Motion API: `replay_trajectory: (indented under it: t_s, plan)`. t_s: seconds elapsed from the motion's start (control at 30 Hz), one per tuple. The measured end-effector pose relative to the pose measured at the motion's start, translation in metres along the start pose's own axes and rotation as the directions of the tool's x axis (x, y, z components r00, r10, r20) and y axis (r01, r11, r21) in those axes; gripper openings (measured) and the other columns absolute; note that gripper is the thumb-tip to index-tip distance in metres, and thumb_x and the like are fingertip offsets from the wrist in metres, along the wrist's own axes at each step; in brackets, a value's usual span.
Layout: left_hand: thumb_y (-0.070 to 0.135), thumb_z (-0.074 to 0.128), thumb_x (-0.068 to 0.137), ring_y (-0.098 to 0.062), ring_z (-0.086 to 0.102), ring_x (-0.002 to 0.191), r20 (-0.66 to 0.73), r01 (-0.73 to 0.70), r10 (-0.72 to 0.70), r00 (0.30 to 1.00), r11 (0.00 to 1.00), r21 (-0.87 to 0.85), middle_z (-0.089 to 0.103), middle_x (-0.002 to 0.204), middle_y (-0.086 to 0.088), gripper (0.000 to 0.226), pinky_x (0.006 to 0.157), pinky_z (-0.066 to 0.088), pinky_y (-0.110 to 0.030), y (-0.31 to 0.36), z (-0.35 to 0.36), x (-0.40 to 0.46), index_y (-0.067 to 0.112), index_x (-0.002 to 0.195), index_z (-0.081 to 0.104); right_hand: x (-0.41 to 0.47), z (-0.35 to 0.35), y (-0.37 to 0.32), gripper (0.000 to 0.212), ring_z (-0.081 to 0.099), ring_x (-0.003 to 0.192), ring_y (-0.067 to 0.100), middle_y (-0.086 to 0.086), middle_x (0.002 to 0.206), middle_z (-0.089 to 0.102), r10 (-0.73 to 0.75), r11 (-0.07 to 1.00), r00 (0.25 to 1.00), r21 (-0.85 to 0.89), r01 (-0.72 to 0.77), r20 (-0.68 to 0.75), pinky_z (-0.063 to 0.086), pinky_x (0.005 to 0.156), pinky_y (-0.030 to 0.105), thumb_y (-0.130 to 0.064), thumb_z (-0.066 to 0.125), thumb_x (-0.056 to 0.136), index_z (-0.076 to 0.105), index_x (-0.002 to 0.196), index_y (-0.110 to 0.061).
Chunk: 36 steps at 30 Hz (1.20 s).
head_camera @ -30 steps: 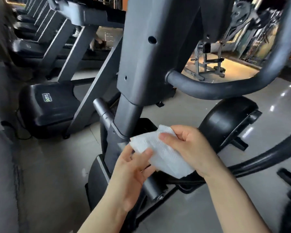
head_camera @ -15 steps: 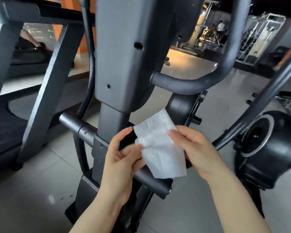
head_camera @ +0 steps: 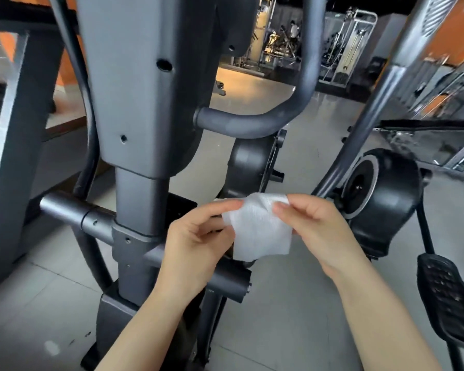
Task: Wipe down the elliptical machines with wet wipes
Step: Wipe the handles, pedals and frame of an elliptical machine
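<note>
A white wet wipe (head_camera: 259,228) hangs between both hands in the middle of the view. My left hand (head_camera: 196,236) pinches its left edge and my right hand (head_camera: 316,226) pinches its upper right corner. Directly behind them rises the grey upright column of an elliptical machine (head_camera: 140,103), with a horizontal pivot bar (head_camera: 73,210) crossing it and a curved handlebar (head_camera: 252,121) coming off its right side. The wipe is held in front of the bar, apart from the column.
A second elliptical with a black flywheel housing (head_camera: 383,204) and a studded pedal (head_camera: 447,301) stands to the right. A treadmill frame (head_camera: 16,129) is at the left. Grey tiled floor (head_camera: 292,317) lies below; more gym equipment stands in the far background.
The view has swung to the right, bringing the second elliptical in. Both hands have moved the wipe rightward and up, and my right hand now holds its top corner rather than its side.
</note>
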State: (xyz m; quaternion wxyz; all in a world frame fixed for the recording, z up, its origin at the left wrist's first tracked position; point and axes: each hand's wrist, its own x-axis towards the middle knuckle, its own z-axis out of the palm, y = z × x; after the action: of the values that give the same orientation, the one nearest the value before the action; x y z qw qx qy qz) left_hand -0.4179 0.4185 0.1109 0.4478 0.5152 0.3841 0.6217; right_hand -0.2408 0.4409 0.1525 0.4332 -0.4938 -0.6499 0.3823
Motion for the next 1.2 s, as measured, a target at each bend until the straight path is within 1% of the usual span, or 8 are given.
replay_trajectory:
  t_s: [0.17, 0.33, 0.47, 0.6, 0.7, 0.83, 1.0, 1.2]
  plan:
    - [-0.025, 0.062, 0.075, -0.020, 0.065, 0.067, 0.022, -0.108, 0.107, 0.994, 0.993, 0.054, 0.073, 0.080, -0.003, 0.061, 0.058, 0.052, -0.025, 0.006, 0.009, 0.011, 0.033, 0.091, 0.071, 0.000, -0.019, -0.008, 0.068, 0.050, 0.069, 0.031, 0.037, 0.083, 0.051, -0.114, 0.993, 0.993, 0.020, 0.115, -0.041, 0.037, 0.074, 0.037, -0.050, 0.064, 0.076, 0.056, 0.088, 0.016]
    - [-0.006, 0.061, 0.078, -0.030, 0.069, 0.090, 0.237, -0.062, 0.063, 0.969, 0.998, -0.014, 0.072, 0.108, 0.009, 0.065, 0.072, 0.056, -0.040, 0.004, 0.008, 0.015, 0.046, 0.117, 0.064, 0.010, -0.031, 0.003, 0.041, 0.041, 0.061, 0.036, 0.028, 0.070, 0.050, -0.105, 0.994, 0.991, -0.017, 0.104, -0.082, 0.035, 0.064, 0.032, -0.029, 0.068, 0.090, 0.058, 0.077, 0.009]
    - [0.011, 0.060, 0.080, -0.017, 0.071, 0.090, 0.127, 0.162, -0.128, 0.984, 0.937, -0.309, 0.073, 0.100, 0.003, 0.038, 0.069, 0.056, -0.025, 0.002, 0.022, 0.009, 0.034, 0.107, 0.074, 0.015, -0.031, 0.008, 0.038, 0.032, 0.048, 0.004, -0.006, 0.048, 0.037, -0.113, 0.991, 0.988, -0.086, 0.104, -0.104, 0.026, 0.050, 0.016, -0.015, 0.070, 0.088, 0.049, 0.057, -0.006]
    - [-0.005, 0.077, 0.075, -0.006, 0.066, 0.071, -0.044, 0.081, -0.090, 0.995, 0.984, -0.160, 0.074, 0.087, 0.006, 0.046, 0.058, 0.050, -0.016, -0.006, 0.046, 0.012, 0.024, 0.110, 0.065, 0.022, -0.029, 0.015, 0.032, 0.035, 0.049, 0.006, -0.001, 0.048, 0.041, -0.117, 0.993, 0.986, -0.035, 0.113, -0.122, 0.029, 0.049, 0.016, -0.014, 0.073, 0.085, 0.053, 0.062, -0.003]
    - [-0.005, 0.072, 0.078, -0.010, 0.069, 0.075, -0.052, -0.002, -0.004, 0.999, 0.994, -0.109, 0.075, 0.091, 0.002, 0.056, 0.064, 0.054, -0.020, -0.007, 0.048, 0.017, 0.032, 0.118, 0.059, 0.023, -0.039, 0.014, 0.019, 0.049, 0.056, 0.028, 0.026, 0.067, 0.059, -0.109, 0.994, 0.993, 0.021, 0.110, -0.036, 0.039, 0.057, 0.029, -0.019, 0.070, 0.088, 0.066, 0.078, -0.003]
    - [-0.003, 0.068, 0.084, -0.011, 0.071, 0.085, 0.054, -0.123, 0.130, 0.990, 0.984, -0.129, 0.077, 0.095, 0.004, 0.077, 0.080, 0.055, -0.023, -0.003, 0.039, 0.022, 0.047, 0.136, 0.041, 0.027, -0.063, 0.006, 0.005, 0.057, 0.055, 0.020, 0.011, 0.072, 0.070, -0.055, 0.983, 0.977, 0.185, 0.016, 0.205, 0.044, 0.045, 0.021, -0.021, 0.071, 0.078, 0.075, 0.078, -0.019]
    - [-0.009, 0.053, 0.083, -0.018, 0.066, 0.071, 0.116, -0.306, 0.305, 0.945, 0.952, -0.005, 0.074, 0.080, 0.004, 0.088, 0.074, 0.054, -0.022, 0.001, 0.024, 0.033, 0.056, 0.140, 0.037, 0.039, -0.075, 0.000, 0.055, 0.060, 0.056, 0.006, -0.008, 0.062, 0.064, -0.091, 0.986, 0.956, 0.159, 0.048, 0.279, 0.046, 0.054, 0.014, 0.015, 0.051, 0.085, 0.072, 0.054, -0.025]
    - [0.022, 0.063, 0.087, -0.019, 0.069, 0.085, 0.151, 0.005, 0.006, 0.989, 0.997, -0.077, 0.069, 0.114, 0.004, 0.028, 0.071, 0.056, -0.029, 0.019, 0.036, 0.037, 0.034, 0.111, 0.070, 0.044, -0.080, -0.014, 0.064, 0.059, 0.062, 0.003, -0.010, 0.066, 0.062, -0.104, 0.993, 0.941, 0.089, 0.079, 0.323, 0.045, 0.059, 0.012, 0.017, 0.039, 0.091, 0.068, 0.057, -0.029]
